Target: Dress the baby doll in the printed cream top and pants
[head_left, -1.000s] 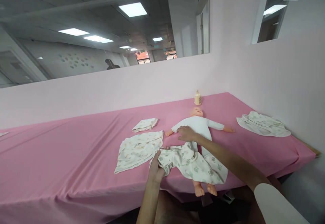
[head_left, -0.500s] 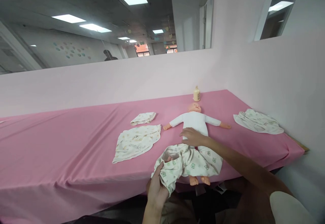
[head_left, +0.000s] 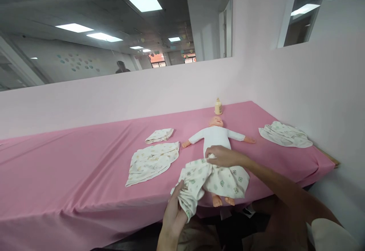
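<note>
Two hands on the soft printed baby trousers, rumpled over the legs of the plastic doll at the front edge of the smooth pink tablecloth: left hand pinches a bunched leg, right hand clutches the waistband.

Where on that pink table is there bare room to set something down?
The widest bare stretch of pink table lies left of the folded cloths. A smaller gap sits between doll and crumpled bundle. Crowded: the near edge, where left hand and right hand grip the printed pants.
</note>
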A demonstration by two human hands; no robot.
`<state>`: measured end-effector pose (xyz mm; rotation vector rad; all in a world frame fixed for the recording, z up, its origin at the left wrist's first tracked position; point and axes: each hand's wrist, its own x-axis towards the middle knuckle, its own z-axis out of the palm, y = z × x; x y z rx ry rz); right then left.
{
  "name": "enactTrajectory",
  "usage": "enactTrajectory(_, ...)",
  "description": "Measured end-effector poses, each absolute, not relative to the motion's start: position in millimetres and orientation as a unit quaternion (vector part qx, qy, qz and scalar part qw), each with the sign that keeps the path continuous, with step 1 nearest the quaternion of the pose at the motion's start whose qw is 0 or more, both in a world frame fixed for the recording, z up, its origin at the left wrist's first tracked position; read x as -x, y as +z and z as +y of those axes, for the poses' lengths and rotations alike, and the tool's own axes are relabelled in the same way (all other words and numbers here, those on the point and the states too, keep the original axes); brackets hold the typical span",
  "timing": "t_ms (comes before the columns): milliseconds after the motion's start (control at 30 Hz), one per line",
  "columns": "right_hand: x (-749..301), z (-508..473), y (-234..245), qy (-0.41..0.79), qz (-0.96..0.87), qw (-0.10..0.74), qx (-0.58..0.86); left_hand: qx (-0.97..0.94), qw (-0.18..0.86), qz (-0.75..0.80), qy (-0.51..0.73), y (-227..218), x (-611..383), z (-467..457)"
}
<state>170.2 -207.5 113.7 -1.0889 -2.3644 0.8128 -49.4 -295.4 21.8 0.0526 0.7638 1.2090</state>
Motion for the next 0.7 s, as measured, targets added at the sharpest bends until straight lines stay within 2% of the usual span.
enactTrajectory(100,-202,-201,145,0.303,-0.804,0.316,0.403,-0.108,0.7,0.45,0.544,16,61,-316)
enactTrajectory(200,-235,-201,176,0.302,-0.742,0.442,0.404,-0.288,0.69,0.454,0.484,12,76,-339)
enactTrajectory(267,-250,-208,194,0.307,-0.703,0.518,0.379,-0.427,0.65,0.453,0.435,23,85,-347)
enactTrajectory(333,-255,-219,208,0.329,-0.689,0.557,0.325,-0.521,0.578,0.498,0.383,48,86,-344)
enactTrajectory(400,-252,-231,218,0.365,-0.711,0.544,0.257,-0.577,0.518,0.511,0.371,81,74,-328)
enactTrajectory(500,-239,-242,227,0.411,-0.765,0.466,0.171,-0.667,0.49,0.388,0.406,127,31,-288)
enactTrajectory(600,-235,-241,233,0.452,-0.781,0.41,0.133,-0.729,0.521,0.281,0.344,155,-22,-249)
enactTrajectory(700,-252,-238,242,0.486,-0.754,0.414,0.153,-0.755,0.553,0.23,0.266,170,-53,-230)
